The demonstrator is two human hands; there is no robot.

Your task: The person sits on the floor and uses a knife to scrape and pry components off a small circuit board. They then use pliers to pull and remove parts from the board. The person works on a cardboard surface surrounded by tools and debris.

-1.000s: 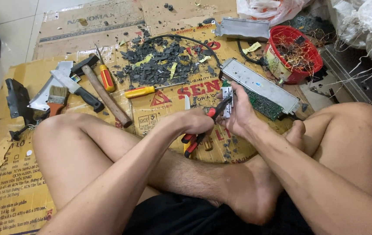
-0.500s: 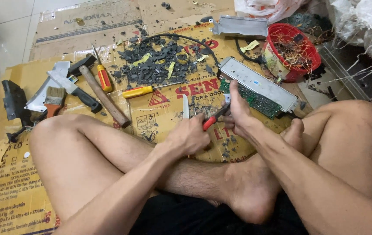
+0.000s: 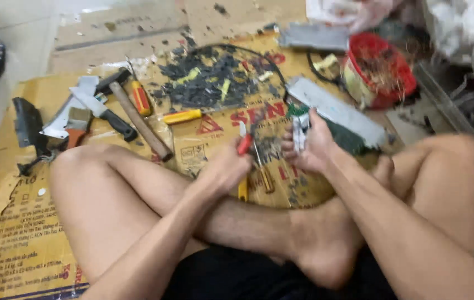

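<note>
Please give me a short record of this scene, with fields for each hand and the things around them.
left hand: grips red-handled pliers
right hand: holds a small pale part
floor cover: flattened cardboard
tools at the left: hammer, paintbrush, yellow-handled screwdriver
beyond the hands: pile of dark scraps, red basket

The hammer (image 3: 140, 119) lies on the cardboard sheet (image 3: 20, 244), left of the heap of plastic scraps (image 3: 209, 83). A screwdriver (image 3: 181, 116) lies just before that heap. The basket (image 3: 381, 75) stands far right, the long metal casing (image 3: 339, 111) before it. A brush (image 3: 77, 123) and knife (image 3: 104, 114) lie left of the hammer.
</note>
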